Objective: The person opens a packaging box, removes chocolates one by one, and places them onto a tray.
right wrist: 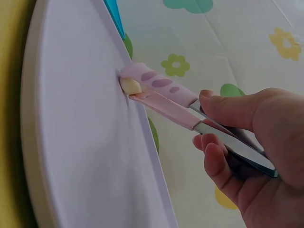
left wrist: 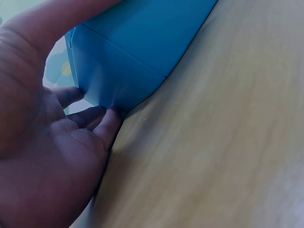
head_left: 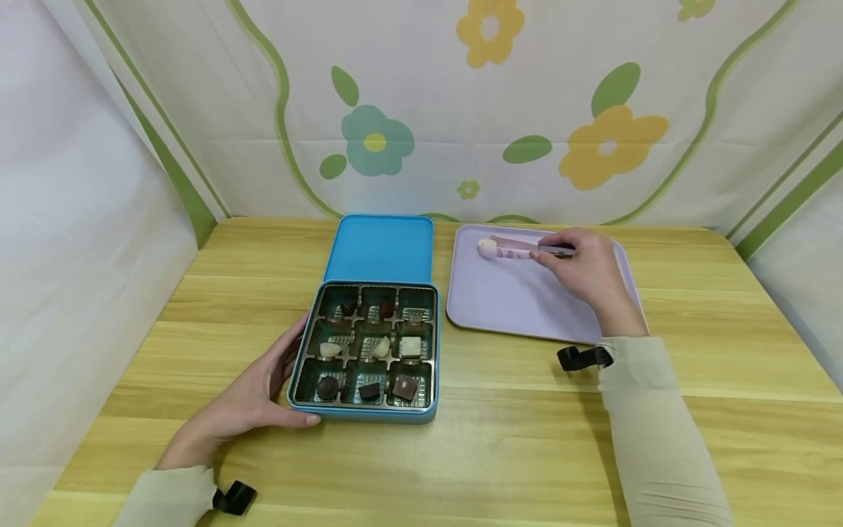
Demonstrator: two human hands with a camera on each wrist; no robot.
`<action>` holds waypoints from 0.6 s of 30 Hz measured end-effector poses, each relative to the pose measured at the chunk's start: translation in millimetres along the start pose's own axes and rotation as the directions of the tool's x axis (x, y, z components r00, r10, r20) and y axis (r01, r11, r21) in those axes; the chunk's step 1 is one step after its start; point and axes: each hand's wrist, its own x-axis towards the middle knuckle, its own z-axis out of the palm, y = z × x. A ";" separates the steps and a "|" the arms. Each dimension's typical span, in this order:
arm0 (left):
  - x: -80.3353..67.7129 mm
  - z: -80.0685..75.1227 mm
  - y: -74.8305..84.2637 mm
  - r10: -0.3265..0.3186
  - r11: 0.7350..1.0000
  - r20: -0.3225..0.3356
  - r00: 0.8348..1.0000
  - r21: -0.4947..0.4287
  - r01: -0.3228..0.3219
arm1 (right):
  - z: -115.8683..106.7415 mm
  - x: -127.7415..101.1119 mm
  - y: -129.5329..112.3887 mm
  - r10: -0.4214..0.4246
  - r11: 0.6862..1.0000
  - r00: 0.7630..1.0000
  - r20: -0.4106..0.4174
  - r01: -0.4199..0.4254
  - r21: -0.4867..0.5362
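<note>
**Hands: tongs on tray, box steadied**

Right hand [head_left: 589,267] pinches pink tongs [right wrist: 164,95], tips clamping a pale candy [right wrist: 129,86] against the lilac tray [head_left: 520,307]. Left hand [head_left: 253,395], fingers spread, rests against the blue chocolate box [head_left: 365,351] on the wooden table [head_left: 500,454].

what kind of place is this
Likely a staged tabletop set, not a real kitchen: a wooden table boxed in by a flowered cloth backdrop, with only a chocolate tin and a tray.

A staged tabletop booth: wooden table [head_left: 500,454] enclosed by flowered cloth backdrop [head_left: 527,110].
</note>
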 end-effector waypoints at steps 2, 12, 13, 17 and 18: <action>-0.4 -0.6 0.0 0.001 1.000 -0.002 1.000 0.002 -0.001 | 3.5 0.5 -1.0 -0.002 1.000 1.000 -0.010 0.002 0.008; -1.9 -1.3 -0.5 0.001 1.000 -0.002 1.000 -0.009 -0.001 | 22.0 3.6 -3.7 -0.011 0.999 0.997 -0.070 0.014 0.031; -2.0 -1.3 -0.4 0.002 1.000 -0.002 1.000 -0.010 -0.002 | 23.2 4.0 -3.3 -0.014 0.999 0.997 -0.076 0.017 0.031; -1.8 -0.9 0.5 -0.001 1.000 -0.002 1.000 -0.012 0.001 | 25.8 4.0 -2.9 -0.024 0.999 0.996 -0.083 0.027 0.036; -1.8 -0.6 0.7 -0.002 1.000 -0.002 1.000 -0.013 0.002 | 26.2 4.0 -2.8 -0.025 0.999 0.996 -0.083 0.028 0.037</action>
